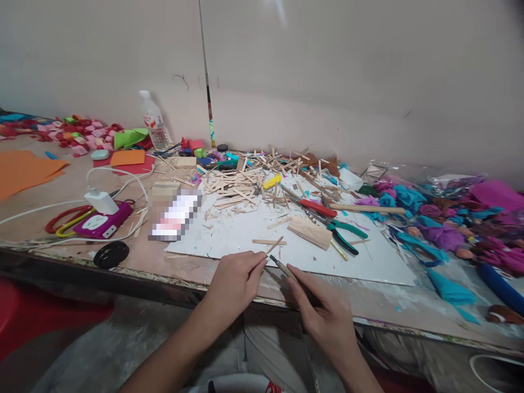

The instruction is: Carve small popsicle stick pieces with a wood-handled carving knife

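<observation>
While the left hand (239,277) has thumb and fingertips clamped on a slim wooden stick (277,245), which juts up and away from them, the right hand (323,305) has its fingers closed around a thin-tipped tool (282,267), its tip just beside the stick's near end. Well beyond the fingers, to their left, a capped clear bottle (154,124) leans slightly; how much liquid it holds I cannot tell. Farther off beyond the pile of sticks (239,183) sits a small black-topped jar (222,148), contents hidden. Far right of the fingers, a clear plastic bag (444,183) lies among purple pieces; which are inside is unclear.
</observation>
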A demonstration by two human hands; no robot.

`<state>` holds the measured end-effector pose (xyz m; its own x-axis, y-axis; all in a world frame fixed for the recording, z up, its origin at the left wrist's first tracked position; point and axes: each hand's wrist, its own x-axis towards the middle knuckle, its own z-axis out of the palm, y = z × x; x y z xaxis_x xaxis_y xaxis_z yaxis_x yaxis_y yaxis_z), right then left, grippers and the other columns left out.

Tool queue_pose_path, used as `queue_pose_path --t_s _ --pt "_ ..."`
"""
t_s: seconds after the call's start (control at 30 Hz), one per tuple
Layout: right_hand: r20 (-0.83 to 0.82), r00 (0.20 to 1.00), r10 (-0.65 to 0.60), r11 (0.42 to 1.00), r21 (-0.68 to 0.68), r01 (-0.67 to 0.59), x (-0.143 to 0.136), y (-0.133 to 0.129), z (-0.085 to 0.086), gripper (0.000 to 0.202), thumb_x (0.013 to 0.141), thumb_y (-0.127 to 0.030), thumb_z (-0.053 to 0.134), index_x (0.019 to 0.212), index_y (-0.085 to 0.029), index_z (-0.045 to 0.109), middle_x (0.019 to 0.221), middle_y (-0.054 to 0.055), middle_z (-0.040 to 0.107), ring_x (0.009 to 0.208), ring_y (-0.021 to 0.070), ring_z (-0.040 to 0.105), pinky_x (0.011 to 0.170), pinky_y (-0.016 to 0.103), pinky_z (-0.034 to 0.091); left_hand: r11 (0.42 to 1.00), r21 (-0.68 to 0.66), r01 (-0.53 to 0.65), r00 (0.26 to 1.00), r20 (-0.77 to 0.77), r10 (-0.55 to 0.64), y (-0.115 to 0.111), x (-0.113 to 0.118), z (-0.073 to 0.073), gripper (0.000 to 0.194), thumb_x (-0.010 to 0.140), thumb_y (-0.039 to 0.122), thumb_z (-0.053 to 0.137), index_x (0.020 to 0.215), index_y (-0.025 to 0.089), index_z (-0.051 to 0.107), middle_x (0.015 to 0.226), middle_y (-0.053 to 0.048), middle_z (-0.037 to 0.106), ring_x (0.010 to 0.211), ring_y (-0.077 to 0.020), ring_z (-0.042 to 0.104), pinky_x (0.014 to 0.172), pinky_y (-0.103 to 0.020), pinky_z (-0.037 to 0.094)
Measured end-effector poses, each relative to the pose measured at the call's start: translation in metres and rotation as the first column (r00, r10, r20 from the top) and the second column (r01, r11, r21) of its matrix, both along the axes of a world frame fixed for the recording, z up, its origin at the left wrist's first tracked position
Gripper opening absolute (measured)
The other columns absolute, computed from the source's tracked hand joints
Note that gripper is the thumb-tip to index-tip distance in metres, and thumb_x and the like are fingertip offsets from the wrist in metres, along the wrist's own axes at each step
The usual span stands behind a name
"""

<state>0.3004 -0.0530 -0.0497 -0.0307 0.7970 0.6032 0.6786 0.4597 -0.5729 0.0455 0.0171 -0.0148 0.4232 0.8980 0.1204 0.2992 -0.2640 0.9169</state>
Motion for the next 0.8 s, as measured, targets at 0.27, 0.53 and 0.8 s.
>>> queue_pose_path --t_s 0.27,0.53,0.8 --pt "0.022 1.000 0.021 0.999 0.033 -0.022 -0.002 0.001 0.002 0.028 0.128 -0.041 0.084 0.150 -0.024 0.086 0.140 0.009 0.091 0.111 0.0220 0.090 0.095 0.040 0.081 0.987 -0.149 0.051 0.997 0.067 -0.041 0.000 -0.003 0.008 0.044 0.126 0.053 0.089 0.157 0.022 0.083 0.159 -0.013 0.084 0.135 -0.0332 0.086 0.116 -0.055 0.079" --pt "0.037 0.999 0.014 0.998 0.058 -0.016 -0.002 -0.002 0.012 0.027 0.127 -0.035 0.084 0.151 -0.023 0.086 0.139 0.009 0.091 0.109 0.0213 0.091 0.093 0.038 0.081 0.925 -0.373 0.073 0.994 0.108 -0.035 0.003 -0.008 0.019 0.047 0.126 0.054 0.090 0.157 0.020 0.082 0.155 -0.013 0.085 0.131 -0.0325 0.087 0.112 -0.054 0.080" --pt "0.050 0.999 0.003 0.997 0.083 -0.007 -0.004 -0.002 0.009 0.025 0.126 -0.036 0.086 0.148 -0.023 0.086 0.137 0.008 0.090 0.109 0.0210 0.090 0.092 0.037 0.081 0.938 -0.344 0.030 0.996 0.092 0.001 -0.002 -0.005 0.014 0.046 0.126 0.054 0.090 0.156 0.021 0.083 0.156 -0.013 0.085 0.132 -0.0334 0.087 0.114 -0.055 0.079"
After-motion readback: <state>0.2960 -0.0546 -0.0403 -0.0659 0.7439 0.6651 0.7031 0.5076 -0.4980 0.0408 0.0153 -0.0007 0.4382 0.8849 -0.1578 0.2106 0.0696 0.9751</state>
